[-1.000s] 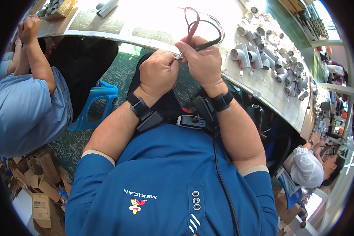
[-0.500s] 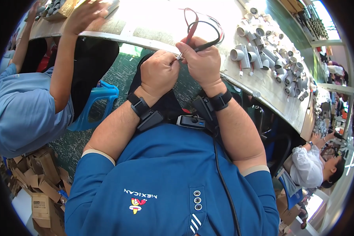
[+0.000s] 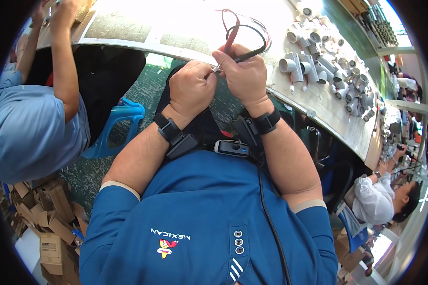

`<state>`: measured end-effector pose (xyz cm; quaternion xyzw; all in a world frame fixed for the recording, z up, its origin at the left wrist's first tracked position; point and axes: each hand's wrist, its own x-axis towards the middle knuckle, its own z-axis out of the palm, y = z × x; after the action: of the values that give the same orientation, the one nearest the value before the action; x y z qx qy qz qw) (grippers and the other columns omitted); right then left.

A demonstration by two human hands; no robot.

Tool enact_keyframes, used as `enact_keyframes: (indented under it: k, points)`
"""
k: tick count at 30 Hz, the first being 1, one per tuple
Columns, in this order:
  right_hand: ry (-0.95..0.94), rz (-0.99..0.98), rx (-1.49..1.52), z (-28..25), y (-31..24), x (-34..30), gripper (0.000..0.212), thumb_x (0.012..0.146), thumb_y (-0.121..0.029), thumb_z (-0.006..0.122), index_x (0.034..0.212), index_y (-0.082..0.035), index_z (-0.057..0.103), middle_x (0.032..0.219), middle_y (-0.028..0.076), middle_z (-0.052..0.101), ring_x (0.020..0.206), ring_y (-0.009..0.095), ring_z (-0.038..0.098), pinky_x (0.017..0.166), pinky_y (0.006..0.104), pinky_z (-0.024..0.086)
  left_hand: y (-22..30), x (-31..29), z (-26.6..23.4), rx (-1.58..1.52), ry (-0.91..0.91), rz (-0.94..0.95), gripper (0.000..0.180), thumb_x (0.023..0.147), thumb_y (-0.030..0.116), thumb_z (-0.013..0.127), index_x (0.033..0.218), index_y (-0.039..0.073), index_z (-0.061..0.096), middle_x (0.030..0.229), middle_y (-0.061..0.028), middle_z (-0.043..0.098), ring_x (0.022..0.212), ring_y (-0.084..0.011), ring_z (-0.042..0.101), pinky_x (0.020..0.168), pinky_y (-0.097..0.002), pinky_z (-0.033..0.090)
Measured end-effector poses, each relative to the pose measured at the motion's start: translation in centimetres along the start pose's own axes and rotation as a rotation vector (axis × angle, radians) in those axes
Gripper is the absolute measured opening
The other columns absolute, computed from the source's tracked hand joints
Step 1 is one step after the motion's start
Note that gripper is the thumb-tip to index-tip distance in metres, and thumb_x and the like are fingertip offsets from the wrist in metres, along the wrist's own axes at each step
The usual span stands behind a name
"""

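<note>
Close together at the bench's near edge, my two hands meet over a small whitish piece (image 3: 217, 69). My left hand (image 3: 191, 88) is closed in a fist, its thumb and forefinger pinching that piece; its kind is too small to tell. Between the fingers of my right hand (image 3: 246, 76) are a red test probe (image 3: 231, 39) and a black test probe (image 3: 251, 53), both pointing down toward the piece. Their tips are mostly hidden by my fingers. The red and black leads (image 3: 266, 35) loop up above the white bench (image 3: 190, 28).
Many grey pipe-like fittings (image 3: 313, 69) with short wires and white plugs are heaped on the bench at right. A co-worker in light blue (image 3: 38, 128) sits left, near a blue stool (image 3: 114, 130). Cardboard boxes (image 3: 52, 247) lie lower left. Another person (image 3: 375, 199) works far right.
My hands stay nearly where they were, still holding the probes and the whitish piece. The co-worker at left has moved a raised hand up and left, toward a box.
</note>
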<state>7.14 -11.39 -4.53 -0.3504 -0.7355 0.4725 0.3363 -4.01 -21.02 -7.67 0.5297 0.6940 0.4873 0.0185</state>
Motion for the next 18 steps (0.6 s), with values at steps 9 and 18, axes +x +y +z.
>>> enact_keyframes:
  k: [9, 18]
  points:
    - [0.022, -0.049, 0.021, 0.6, -0.5, 1.0, 0.017, 0.093, -0.018, 0.077, 0.096, -0.001, 0.074, 0.071, 0.002, 0.069, 0.059, 0.007, 0.063, 0.053, 0.0227, 0.05, -0.3, 1.1, -0.6, 0.01, 0.005, 0.013, 0.009, 0.083, 0.01, 0.066, 0.076, 0.007, 0.07, 0.078, -0.0116, 0.067, 0.072, -0.0333, 0.067, 0.065, -0.0438, 0.054]
    - [0.047, -0.109, -0.032, -0.6, -2.6, -0.1, 0.014, 0.093, -0.014, 0.074, 0.096, -0.001, 0.073, 0.071, 0.003, 0.069, 0.059, 0.007, 0.064, 0.053, 0.0258, 0.05, 1.9, 1.2, -1.4, 0.003, -0.058, 0.024, 0.005, 0.083, 0.008, 0.069, 0.079, 0.004, 0.069, 0.082, -0.0157, 0.068, 0.075, -0.0371, 0.067, 0.067, -0.0442, 0.054]
